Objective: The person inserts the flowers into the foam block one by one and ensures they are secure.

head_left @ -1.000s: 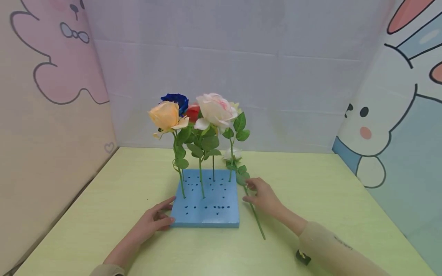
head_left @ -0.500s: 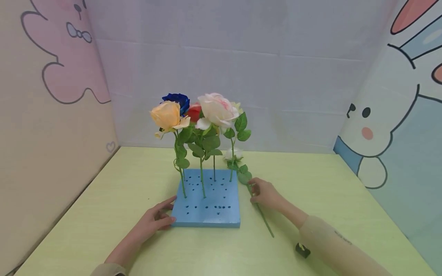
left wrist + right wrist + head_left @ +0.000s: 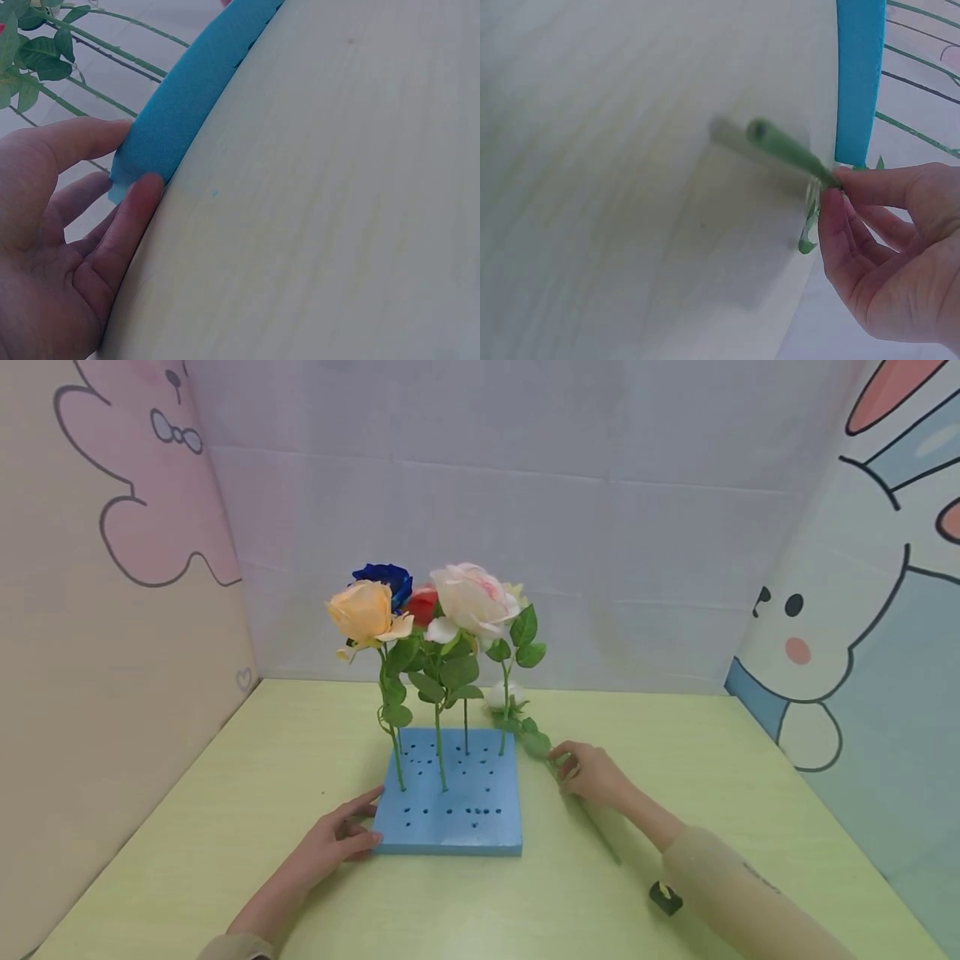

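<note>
A white rose [image 3: 504, 695] with a long green stem [image 3: 791, 150] slants over the table to the right of a blue foam board [image 3: 465, 831]. My right hand [image 3: 596, 777] pinches that stem between thumb and fingertips, below the leaves [image 3: 536, 744]. In the right wrist view the cut stem end points toward the camera, its shadow on the table. My left hand [image 3: 337, 835] rests at the board's left side, fingertips touching its edge [image 3: 180, 97]. Several roses stand upright in the board's holes: a peach one [image 3: 362, 612], a blue one [image 3: 390, 582], a red one [image 3: 422, 605], a pale pink one [image 3: 474, 600].
A small black object [image 3: 665, 898] lies on the pale yellow table [image 3: 480, 910] near the right sleeve [image 3: 720, 877]. Cartoon-printed panels [image 3: 862, 610] stand at the sides, with a pale cloth backdrop [image 3: 637, 552] behind. Many unfilled holes dot the board's front part.
My right hand has closed on the rose stem and moved right, swinging the stem's lower end to the right and slightly away. The left hand and the board keep their place.
</note>
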The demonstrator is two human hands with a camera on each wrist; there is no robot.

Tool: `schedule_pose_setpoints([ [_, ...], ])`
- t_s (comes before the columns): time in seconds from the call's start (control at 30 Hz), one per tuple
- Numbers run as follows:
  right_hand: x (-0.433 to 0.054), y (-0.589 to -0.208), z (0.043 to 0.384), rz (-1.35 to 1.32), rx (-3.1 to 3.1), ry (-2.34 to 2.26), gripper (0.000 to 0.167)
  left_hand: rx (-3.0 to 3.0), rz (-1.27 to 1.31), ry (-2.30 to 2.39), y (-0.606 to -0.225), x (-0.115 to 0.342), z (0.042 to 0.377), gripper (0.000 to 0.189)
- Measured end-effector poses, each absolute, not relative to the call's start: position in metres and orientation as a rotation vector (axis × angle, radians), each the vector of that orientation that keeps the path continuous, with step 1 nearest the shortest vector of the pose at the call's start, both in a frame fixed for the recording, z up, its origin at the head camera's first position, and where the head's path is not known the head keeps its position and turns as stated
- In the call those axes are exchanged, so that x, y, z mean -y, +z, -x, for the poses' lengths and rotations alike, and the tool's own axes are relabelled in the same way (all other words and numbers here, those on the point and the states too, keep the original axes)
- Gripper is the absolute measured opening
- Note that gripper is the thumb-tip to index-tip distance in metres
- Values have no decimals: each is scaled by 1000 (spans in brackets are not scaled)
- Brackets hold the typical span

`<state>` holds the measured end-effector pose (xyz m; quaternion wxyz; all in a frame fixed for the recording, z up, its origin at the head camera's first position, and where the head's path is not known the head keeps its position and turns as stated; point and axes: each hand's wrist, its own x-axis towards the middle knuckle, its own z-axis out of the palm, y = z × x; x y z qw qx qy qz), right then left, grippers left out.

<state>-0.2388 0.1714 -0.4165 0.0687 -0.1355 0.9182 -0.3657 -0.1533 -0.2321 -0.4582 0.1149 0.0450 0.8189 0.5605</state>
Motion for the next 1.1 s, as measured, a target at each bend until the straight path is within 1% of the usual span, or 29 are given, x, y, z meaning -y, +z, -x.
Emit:
schedule_pose_setpoints([
  [0.17, -177, -412, 241, 445, -2794, -1115, 43, -2397, -89, 1644, -459, 232, 155, 70],
  [0.3, -179, -410, 242, 437, -2807, -1144, 41, -2400, -107, 1644, -458, 232, 154, 71],
  [0.6, -184, -397, 245, 357, -2793, -1280, 46, -2395, -144, 1635, -457, 232, 152, 71],
  [0.83, -190, -383, 247, 326, -2777, -1390, 49, -2397, -94, 1636, -457, 232, 154, 70],
  [1.1, -193, -367, 248, 290, -2829, -1543, 47, -2405, -108, 1637, -457, 232, 155, 70],
])
